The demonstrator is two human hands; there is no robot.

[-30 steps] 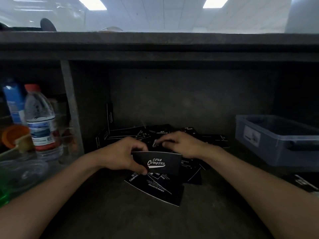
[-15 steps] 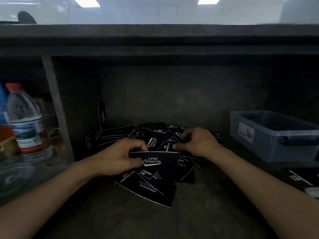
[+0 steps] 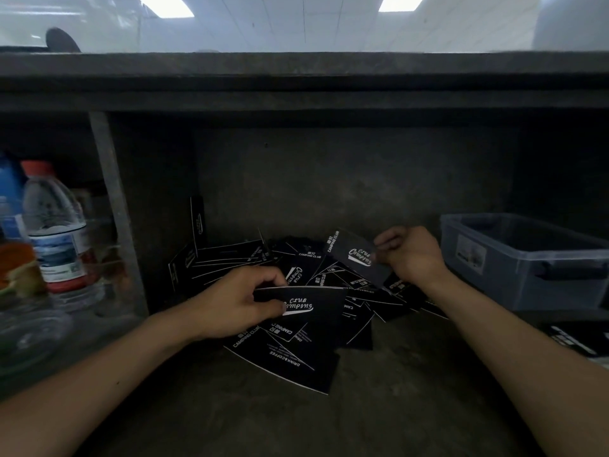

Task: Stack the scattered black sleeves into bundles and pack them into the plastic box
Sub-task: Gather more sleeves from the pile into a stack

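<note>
Right hand [image 3: 410, 255] has lifted off the scattered pile of flat black printed sleeves [image 3: 329, 278], now pinching one raised black sleeve [image 3: 357, 255] near the translucent grey plastic box [image 3: 527, 258]. Left hand [image 3: 237, 301] still grips its black sleeve bundle [image 3: 313, 301].

Two bare forearms come in from the lower corners of the frame, one from the lower left, one from the lower right. No sleeve, cuff, watch, band or glove shows on either. The left hand [image 3: 235, 303] and right hand [image 3: 410, 255] are bare too, with no rings visible on the fingers [image 3: 270, 277], and short nails.
</note>
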